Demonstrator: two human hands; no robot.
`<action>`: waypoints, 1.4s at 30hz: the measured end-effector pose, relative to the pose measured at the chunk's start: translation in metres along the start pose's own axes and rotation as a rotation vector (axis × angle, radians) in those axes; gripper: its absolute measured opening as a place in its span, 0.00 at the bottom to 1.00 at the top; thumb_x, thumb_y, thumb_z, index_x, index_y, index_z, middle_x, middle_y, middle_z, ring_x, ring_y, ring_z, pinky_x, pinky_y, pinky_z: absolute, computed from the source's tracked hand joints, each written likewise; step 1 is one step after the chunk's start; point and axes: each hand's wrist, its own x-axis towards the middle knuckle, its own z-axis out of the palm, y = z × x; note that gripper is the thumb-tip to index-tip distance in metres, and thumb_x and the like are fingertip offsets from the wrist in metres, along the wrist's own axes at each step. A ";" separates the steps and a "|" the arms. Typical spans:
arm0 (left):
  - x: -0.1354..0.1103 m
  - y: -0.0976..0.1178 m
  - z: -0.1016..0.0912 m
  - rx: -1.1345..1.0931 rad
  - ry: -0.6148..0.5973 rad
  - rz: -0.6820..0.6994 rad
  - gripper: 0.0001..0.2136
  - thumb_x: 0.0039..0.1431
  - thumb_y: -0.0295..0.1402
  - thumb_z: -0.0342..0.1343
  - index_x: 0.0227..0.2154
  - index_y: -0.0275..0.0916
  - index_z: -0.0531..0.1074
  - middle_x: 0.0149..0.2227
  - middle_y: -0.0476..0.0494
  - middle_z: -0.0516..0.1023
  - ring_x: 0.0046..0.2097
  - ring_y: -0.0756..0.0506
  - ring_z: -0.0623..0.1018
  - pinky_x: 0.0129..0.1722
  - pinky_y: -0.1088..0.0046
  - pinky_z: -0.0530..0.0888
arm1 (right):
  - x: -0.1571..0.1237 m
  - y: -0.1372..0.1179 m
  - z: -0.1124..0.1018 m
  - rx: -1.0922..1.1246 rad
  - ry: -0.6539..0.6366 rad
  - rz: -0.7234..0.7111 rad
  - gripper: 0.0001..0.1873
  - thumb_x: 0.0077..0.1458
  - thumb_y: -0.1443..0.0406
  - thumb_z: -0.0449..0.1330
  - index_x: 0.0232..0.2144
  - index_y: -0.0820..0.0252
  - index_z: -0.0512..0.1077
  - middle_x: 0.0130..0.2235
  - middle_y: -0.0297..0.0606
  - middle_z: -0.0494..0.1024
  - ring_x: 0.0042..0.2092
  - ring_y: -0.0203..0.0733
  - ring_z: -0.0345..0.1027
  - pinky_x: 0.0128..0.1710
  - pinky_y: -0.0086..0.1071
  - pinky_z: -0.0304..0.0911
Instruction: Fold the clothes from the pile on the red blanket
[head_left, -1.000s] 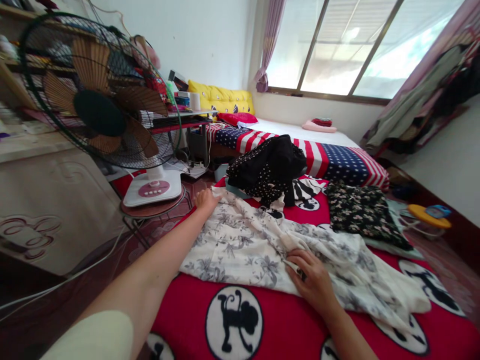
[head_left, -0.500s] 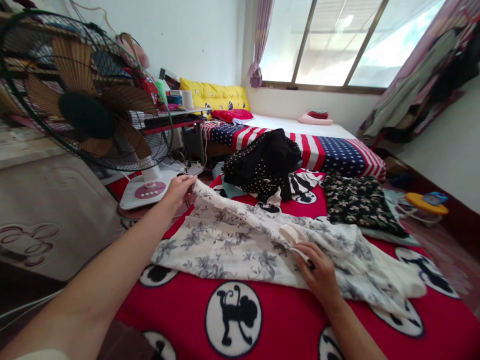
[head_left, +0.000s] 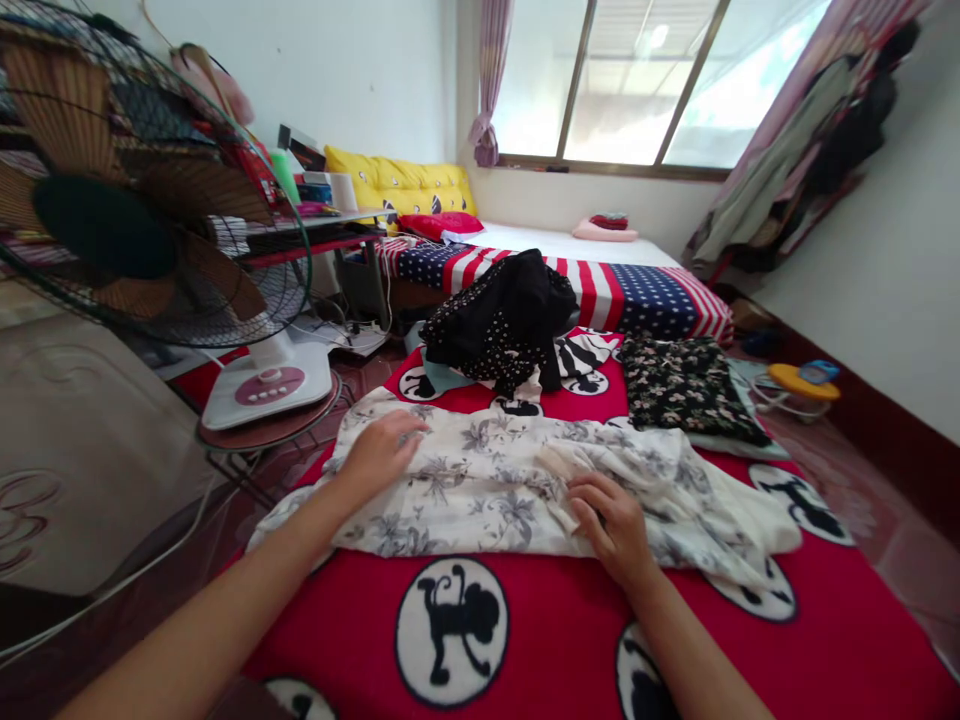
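Note:
A white garment (head_left: 480, 480) with grey flower print lies spread lengthwise across a red blanket (head_left: 559, 630) with black-and-white monkey medallions. Its left part is fairly flat, while the right part is bunched in folds. My left hand (head_left: 382, 455) is over the left part, palm down with fingers stretched out; whether it touches the cloth I cannot tell. My right hand (head_left: 611, 520) is at the cream-edged bunched middle, fingers bent and closed on a fold. The thumb and fingertips are partly lost against the cloth.
Beyond the garment sits a heap of black dotted clothes (head_left: 510, 315). At right lies a folded black floral cloth (head_left: 686, 390). A fan (head_left: 270, 385) stands on a round stool to the left. A bed (head_left: 525, 235) is behind, and a yellow stool (head_left: 802, 382) stands far right.
My left hand has let go of the garment's raised far-left edge and moved toward me, over the cloth. That edge now lies down flat. The right hand stays at the middle; the view has shifted.

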 end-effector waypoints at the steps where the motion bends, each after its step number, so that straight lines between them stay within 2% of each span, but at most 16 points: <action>1: 0.007 0.014 0.017 -0.092 -0.044 0.063 0.11 0.57 0.28 0.50 0.35 0.41 0.78 0.40 0.43 0.79 0.45 0.43 0.77 0.50 0.65 0.71 | 0.000 0.000 0.000 0.006 0.005 0.015 0.11 0.63 0.63 0.52 0.34 0.56 0.74 0.39 0.40 0.75 0.42 0.44 0.69 0.42 0.36 0.64; 3: 0.022 0.041 0.052 -0.230 -0.107 0.132 0.12 0.56 0.24 0.50 0.35 0.40 0.79 0.41 0.43 0.80 0.44 0.44 0.77 0.49 0.67 0.72 | 0.000 0.000 0.001 0.017 0.010 0.036 0.11 0.63 0.63 0.52 0.34 0.57 0.73 0.38 0.39 0.75 0.41 0.43 0.69 0.41 0.35 0.64; 6: 0.041 0.071 0.100 -0.300 -0.118 0.148 0.14 0.55 0.22 0.50 0.38 0.39 0.79 0.43 0.42 0.79 0.45 0.44 0.77 0.50 0.66 0.73 | 0.001 -0.002 0.001 0.036 0.000 0.048 0.11 0.63 0.63 0.52 0.34 0.57 0.73 0.38 0.39 0.75 0.40 0.42 0.70 0.41 0.34 0.64; 8: 0.050 0.083 0.123 -0.318 -0.105 0.133 0.13 0.56 0.23 0.51 0.39 0.39 0.79 0.43 0.41 0.79 0.46 0.44 0.77 0.51 0.65 0.73 | 0.002 -0.004 0.001 0.052 0.003 0.055 0.11 0.64 0.64 0.51 0.34 0.57 0.73 0.37 0.39 0.75 0.40 0.41 0.70 0.41 0.34 0.64; 10: 0.054 0.088 0.138 -0.332 -0.089 0.111 0.14 0.57 0.24 0.50 0.40 0.39 0.78 0.44 0.41 0.79 0.47 0.44 0.77 0.52 0.64 0.73 | 0.001 -0.005 0.001 0.062 0.055 0.071 0.12 0.64 0.64 0.50 0.35 0.57 0.73 0.38 0.40 0.75 0.41 0.41 0.70 0.42 0.34 0.65; 13: 0.053 0.088 0.148 -0.332 -0.069 0.093 0.15 0.57 0.25 0.50 0.44 0.40 0.77 0.47 0.41 0.77 0.50 0.43 0.75 0.53 0.62 0.71 | -0.001 0.004 -0.002 0.020 0.326 0.178 0.10 0.63 0.63 0.51 0.37 0.58 0.72 0.40 0.42 0.74 0.42 0.43 0.69 0.43 0.36 0.65; 16: 0.049 0.086 0.150 -0.322 -0.065 0.101 0.15 0.57 0.26 0.52 0.46 0.40 0.76 0.49 0.41 0.75 0.51 0.41 0.74 0.54 0.60 0.70 | -0.003 0.029 -0.017 -0.030 0.664 0.430 0.12 0.59 0.59 0.55 0.42 0.59 0.70 0.41 0.43 0.73 0.36 0.42 0.68 0.37 0.35 0.65; 18: 0.047 0.086 0.150 -0.316 -0.063 0.106 0.15 0.56 0.26 0.53 0.46 0.40 0.75 0.49 0.41 0.75 0.51 0.41 0.74 0.54 0.60 0.70 | -0.003 0.053 -0.033 -0.066 0.766 0.593 0.18 0.57 0.56 0.55 0.46 0.61 0.67 0.42 0.45 0.74 0.34 0.42 0.68 0.35 0.35 0.65; 20: 0.047 0.086 0.151 -0.309 -0.058 0.108 0.15 0.56 0.26 0.53 0.46 0.41 0.75 0.49 0.42 0.75 0.51 0.41 0.74 0.54 0.60 0.70 | 0.002 0.079 -0.052 -0.127 0.717 0.714 0.24 0.55 0.54 0.55 0.49 0.64 0.65 0.41 0.47 0.75 0.35 0.44 0.69 0.35 0.35 0.64; 22: 0.047 0.086 0.151 -0.300 -0.054 0.109 0.15 0.56 0.27 0.54 0.47 0.42 0.75 0.49 0.42 0.75 0.52 0.41 0.74 0.55 0.60 0.70 | 0.010 0.102 -0.069 -0.176 0.585 0.790 0.28 0.52 0.52 0.56 0.49 0.66 0.66 0.36 0.46 0.76 0.32 0.45 0.70 0.33 0.36 0.63; 25: 0.047 0.087 0.151 -0.284 -0.055 0.116 0.16 0.56 0.31 0.57 0.48 0.43 0.74 0.50 0.42 0.75 0.52 0.41 0.74 0.55 0.60 0.70 | 0.029 0.124 -0.085 -0.178 0.418 0.818 0.22 0.44 0.52 0.63 0.36 0.64 0.73 0.26 0.41 0.75 0.28 0.47 0.69 0.30 0.35 0.61; 28: 0.046 0.088 0.150 -0.231 -0.071 0.144 0.19 0.57 0.36 0.58 0.51 0.43 0.73 0.53 0.41 0.74 0.53 0.40 0.73 0.56 0.59 0.69 | 0.049 0.131 -0.093 -0.161 0.309 0.775 0.14 0.40 0.56 0.65 0.24 0.63 0.74 0.23 0.39 0.74 0.27 0.46 0.69 0.30 0.34 0.61; 31: 0.044 0.091 0.151 -0.140 -0.093 0.181 0.22 0.57 0.42 0.58 0.54 0.46 0.71 0.57 0.41 0.72 0.58 0.37 0.70 0.59 0.55 0.66 | 0.063 0.130 -0.098 -0.157 0.318 0.688 0.15 0.47 0.56 0.59 0.31 0.63 0.76 0.31 0.41 0.79 0.32 0.44 0.71 0.33 0.32 0.63; 34: 0.041 0.095 0.155 -0.052 -0.110 0.176 0.25 0.56 0.47 0.58 0.56 0.49 0.69 0.61 0.42 0.67 0.63 0.34 0.64 0.63 0.48 0.56 | 0.062 0.131 -0.095 -0.209 0.377 0.655 0.20 0.53 0.56 0.54 0.40 0.64 0.73 0.37 0.43 0.79 0.35 0.42 0.72 0.35 0.31 0.64; 39: 0.040 0.097 0.161 0.019 -0.134 0.127 0.29 0.55 0.52 0.56 0.59 0.51 0.64 0.66 0.41 0.59 0.66 0.33 0.57 0.64 0.43 0.49 | 0.040 0.141 -0.073 -0.406 0.371 0.729 0.12 0.50 0.58 0.58 0.29 0.61 0.74 0.31 0.43 0.77 0.33 0.45 0.68 0.35 0.34 0.60; 42: 0.040 0.096 0.160 0.035 -0.142 0.136 0.31 0.54 0.54 0.56 0.60 0.51 0.63 0.66 0.40 0.57 0.67 0.33 0.56 0.64 0.44 0.48 | 0.039 0.142 -0.069 -0.500 0.346 0.784 0.07 0.47 0.61 0.61 0.28 0.59 0.73 0.31 0.42 0.75 0.34 0.45 0.67 0.34 0.33 0.58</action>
